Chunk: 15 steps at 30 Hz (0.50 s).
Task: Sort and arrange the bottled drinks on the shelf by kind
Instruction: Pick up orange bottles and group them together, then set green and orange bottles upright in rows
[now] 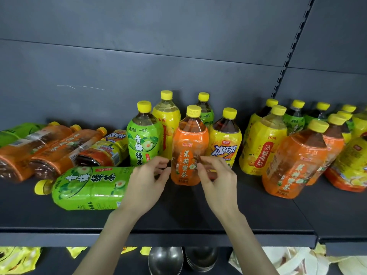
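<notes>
My two bare hands reach over the front edge of a dark shelf (pixel 258 215). My left hand (pixel 145 185) and right hand (pixel 218 183) meet around the lower label of an orange bottle (pixel 189 147), fingers half curled, fingertips lightly pinching its sides. It stands upright, cap up, straight ahead between both hands and equally near each. Just left of my left hand a green bottle (pixel 89 187) lies on its side. Farther right, more orange bottles (pixel 296 161) stand; I judge this one belongs there.

Orange-label bottle (pixel 189 155) upright at centre, green-label bottle (pixel 89 187) lying sideways, left
</notes>
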Motion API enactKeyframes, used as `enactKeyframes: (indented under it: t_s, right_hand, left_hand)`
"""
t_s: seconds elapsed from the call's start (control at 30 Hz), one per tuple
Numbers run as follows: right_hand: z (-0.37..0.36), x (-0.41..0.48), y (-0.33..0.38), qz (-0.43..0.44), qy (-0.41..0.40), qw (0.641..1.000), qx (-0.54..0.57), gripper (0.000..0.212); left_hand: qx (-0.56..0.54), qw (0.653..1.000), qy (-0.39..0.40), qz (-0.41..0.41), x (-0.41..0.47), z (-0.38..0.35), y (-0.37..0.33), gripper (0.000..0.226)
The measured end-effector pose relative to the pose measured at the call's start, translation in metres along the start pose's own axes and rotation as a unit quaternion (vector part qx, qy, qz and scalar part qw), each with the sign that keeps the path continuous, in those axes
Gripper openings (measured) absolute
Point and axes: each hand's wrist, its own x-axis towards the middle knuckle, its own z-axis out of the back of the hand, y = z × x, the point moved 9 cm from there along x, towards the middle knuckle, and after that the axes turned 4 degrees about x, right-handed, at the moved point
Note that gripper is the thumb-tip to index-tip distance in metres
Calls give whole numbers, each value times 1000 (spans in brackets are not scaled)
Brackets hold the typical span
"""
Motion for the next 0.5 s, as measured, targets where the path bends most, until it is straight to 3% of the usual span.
enactKeyframes:
  t_s: [0.27,0.5]
  right_hand:
    - [-47,3,57,47,42,996,63,11]
    - [-128,10,101,48,56,992,99,12]
  left_hand:
    - [-21,993,-113,-2,4,89,26,9]
    - [-22,994,-107,6,23,148,95,13]
